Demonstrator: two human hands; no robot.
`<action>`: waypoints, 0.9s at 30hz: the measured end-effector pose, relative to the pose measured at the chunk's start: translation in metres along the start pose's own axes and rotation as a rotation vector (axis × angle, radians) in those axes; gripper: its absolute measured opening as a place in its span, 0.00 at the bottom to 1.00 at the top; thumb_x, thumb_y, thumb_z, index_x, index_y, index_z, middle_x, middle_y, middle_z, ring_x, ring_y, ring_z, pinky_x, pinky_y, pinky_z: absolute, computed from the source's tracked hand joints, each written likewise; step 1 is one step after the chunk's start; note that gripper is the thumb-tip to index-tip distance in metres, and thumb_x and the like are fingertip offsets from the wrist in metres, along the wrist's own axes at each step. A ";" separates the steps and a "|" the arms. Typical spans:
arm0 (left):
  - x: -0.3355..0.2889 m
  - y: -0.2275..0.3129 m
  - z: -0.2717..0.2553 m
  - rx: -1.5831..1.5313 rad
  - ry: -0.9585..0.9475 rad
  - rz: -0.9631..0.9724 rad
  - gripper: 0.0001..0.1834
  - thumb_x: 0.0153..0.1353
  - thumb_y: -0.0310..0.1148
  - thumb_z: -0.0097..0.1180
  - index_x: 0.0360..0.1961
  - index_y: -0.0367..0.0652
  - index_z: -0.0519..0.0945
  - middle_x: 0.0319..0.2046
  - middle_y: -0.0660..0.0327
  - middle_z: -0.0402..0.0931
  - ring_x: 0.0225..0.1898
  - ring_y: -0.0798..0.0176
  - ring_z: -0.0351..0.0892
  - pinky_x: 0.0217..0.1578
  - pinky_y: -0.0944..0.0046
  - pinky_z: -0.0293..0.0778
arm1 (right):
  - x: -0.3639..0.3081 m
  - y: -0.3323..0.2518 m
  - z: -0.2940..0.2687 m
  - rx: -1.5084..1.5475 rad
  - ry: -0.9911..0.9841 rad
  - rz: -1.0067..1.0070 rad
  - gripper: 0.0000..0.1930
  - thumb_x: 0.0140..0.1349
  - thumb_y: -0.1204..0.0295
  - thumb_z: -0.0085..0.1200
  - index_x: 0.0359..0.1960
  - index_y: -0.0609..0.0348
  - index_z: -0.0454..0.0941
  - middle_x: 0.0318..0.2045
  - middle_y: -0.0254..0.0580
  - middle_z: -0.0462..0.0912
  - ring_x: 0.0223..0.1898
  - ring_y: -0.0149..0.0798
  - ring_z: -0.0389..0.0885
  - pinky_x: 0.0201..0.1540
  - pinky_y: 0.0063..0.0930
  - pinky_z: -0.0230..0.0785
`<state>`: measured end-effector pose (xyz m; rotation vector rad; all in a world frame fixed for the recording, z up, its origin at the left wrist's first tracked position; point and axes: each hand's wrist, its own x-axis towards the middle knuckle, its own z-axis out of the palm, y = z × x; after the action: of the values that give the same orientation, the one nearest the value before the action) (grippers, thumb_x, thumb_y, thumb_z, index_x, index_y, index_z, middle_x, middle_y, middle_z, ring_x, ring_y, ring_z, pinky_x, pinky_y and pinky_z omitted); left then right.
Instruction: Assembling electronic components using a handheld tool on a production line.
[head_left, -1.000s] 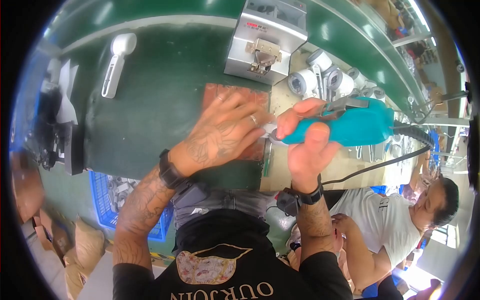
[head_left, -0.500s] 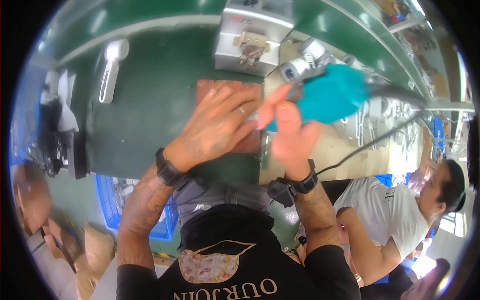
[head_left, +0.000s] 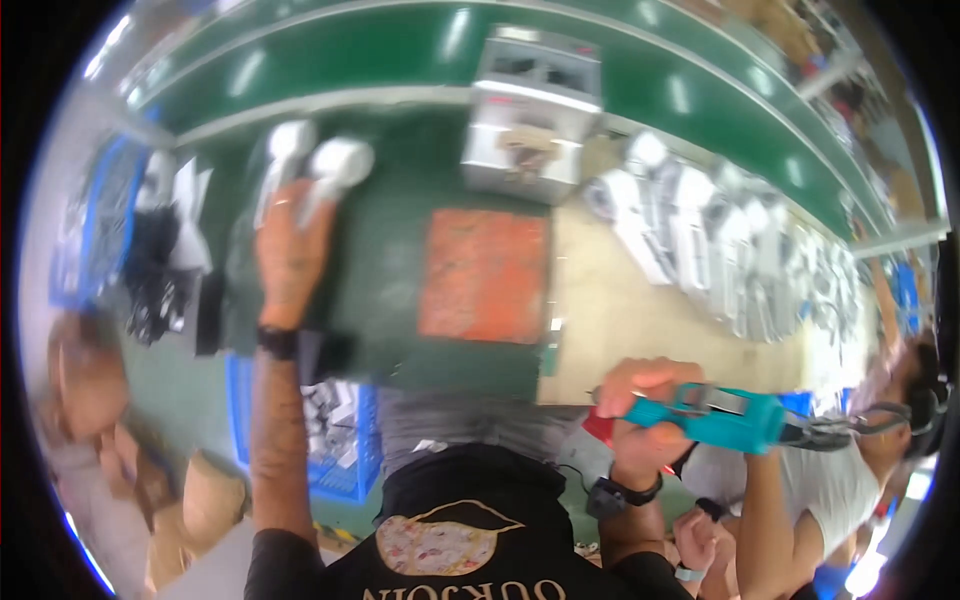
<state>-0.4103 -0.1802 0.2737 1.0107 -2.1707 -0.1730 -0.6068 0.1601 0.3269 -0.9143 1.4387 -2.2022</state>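
Observation:
My left hand (head_left: 290, 250) reaches to the left part of the green table. Its fingers are closed round the handle of a white round-headed part (head_left: 342, 162), somewhat blurred. Just left of it, partly behind the fingers, lies a similar white part (head_left: 289, 140). Near the table's front edge, my right hand (head_left: 645, 410) grips a teal electric screwdriver (head_left: 735, 417). The screwdriver lies nearly level, its tip to the left and its cable trailing right. Between the hands a reddish-brown mat (head_left: 483, 275) lies flat with nothing on it.
A silver box-shaped device (head_left: 525, 140) stands behind the mat. Several white long-handled parts (head_left: 690, 215) crowd the beige board (head_left: 620, 320) on the right. A blue crate (head_left: 365, 440) of small parts sits below the front edge. A co-worker (head_left: 850, 480) is close at right.
My left hand has gone from the mat to the far left, where a second white part now lies beside the first. The right hand has drawn the screwdriver back toward me.

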 end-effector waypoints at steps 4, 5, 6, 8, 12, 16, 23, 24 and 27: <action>0.030 0.044 -0.005 0.134 0.161 0.211 0.16 0.63 0.33 0.66 0.50 0.41 0.81 0.44 0.55 0.81 0.47 0.50 0.79 0.53 0.53 0.72 | -0.003 -0.004 -0.004 0.028 -0.009 0.151 0.35 0.56 0.44 0.69 0.46 0.65 0.73 0.24 0.43 0.78 0.25 0.42 0.77 0.26 0.30 0.67; 0.034 0.073 0.002 -0.087 0.094 0.185 0.14 0.64 0.34 0.66 0.48 0.40 0.82 0.41 0.54 0.82 0.43 0.53 0.81 0.47 0.56 0.74 | -0.004 -0.007 -0.004 0.017 0.003 0.143 0.35 0.56 0.44 0.69 0.46 0.65 0.73 0.24 0.43 0.78 0.25 0.42 0.77 0.26 0.30 0.67; 0.037 0.107 0.011 -0.300 0.028 0.153 0.13 0.65 0.36 0.66 0.45 0.39 0.83 0.38 0.54 0.82 0.38 0.57 0.82 0.42 0.60 0.76 | -0.003 -0.010 -0.004 0.042 -0.005 0.144 0.35 0.56 0.44 0.69 0.46 0.66 0.73 0.25 0.44 0.78 0.26 0.41 0.77 0.27 0.30 0.68; 0.043 0.178 0.043 -0.586 -0.189 0.266 0.14 0.65 0.39 0.67 0.39 0.37 0.84 0.28 0.54 0.82 0.28 0.63 0.81 0.31 0.64 0.76 | -0.002 -0.011 -0.007 0.059 -0.010 0.134 0.35 0.56 0.44 0.70 0.47 0.66 0.73 0.25 0.44 0.78 0.27 0.40 0.78 0.28 0.30 0.68; 0.047 0.284 0.108 -0.485 -0.403 0.394 0.28 0.63 0.58 0.61 0.33 0.39 0.84 0.24 0.52 0.82 0.29 0.49 0.82 0.33 0.52 0.77 | -0.009 -0.018 -0.009 0.018 -0.024 0.152 0.36 0.57 0.44 0.69 0.48 0.67 0.72 0.27 0.43 0.78 0.28 0.39 0.78 0.30 0.30 0.70; 0.049 0.325 0.127 -0.343 -0.663 0.295 0.36 0.57 0.66 0.60 0.37 0.37 0.85 0.29 0.48 0.83 0.35 0.41 0.83 0.40 0.47 0.78 | -0.020 -0.024 -0.011 -0.027 -0.028 0.184 0.37 0.58 0.43 0.68 0.49 0.67 0.72 0.28 0.43 0.78 0.29 0.39 0.79 0.31 0.30 0.71; 0.036 0.290 0.104 -0.550 -0.548 0.278 0.21 0.56 0.49 0.64 0.34 0.39 0.82 0.35 0.50 0.83 0.40 0.42 0.82 0.43 0.47 0.76 | -0.022 -0.026 -0.024 -0.081 0.034 0.147 0.38 0.57 0.40 0.67 0.48 0.67 0.72 0.26 0.42 0.78 0.27 0.37 0.78 0.29 0.29 0.70; 0.032 0.275 0.094 -0.631 -0.503 0.324 0.17 0.56 0.45 0.65 0.34 0.40 0.82 0.35 0.51 0.82 0.40 0.42 0.82 0.42 0.47 0.76 | -0.018 -0.024 -0.023 -0.067 0.025 0.158 0.38 0.57 0.40 0.67 0.48 0.67 0.72 0.26 0.42 0.78 0.27 0.37 0.78 0.29 0.29 0.70; 0.009 0.227 0.068 -0.720 -0.363 0.393 0.13 0.54 0.38 0.68 0.33 0.41 0.82 0.37 0.53 0.81 0.39 0.42 0.81 0.43 0.49 0.75 | -0.004 -0.016 -0.018 -0.171 0.062 0.083 0.39 0.58 0.37 0.64 0.46 0.68 0.72 0.24 0.41 0.77 0.24 0.36 0.77 0.25 0.26 0.69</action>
<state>-0.5986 -0.0435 0.3193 0.1463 -2.2883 -0.9272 -0.6155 0.1814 0.3349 -0.8304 1.6845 -2.0895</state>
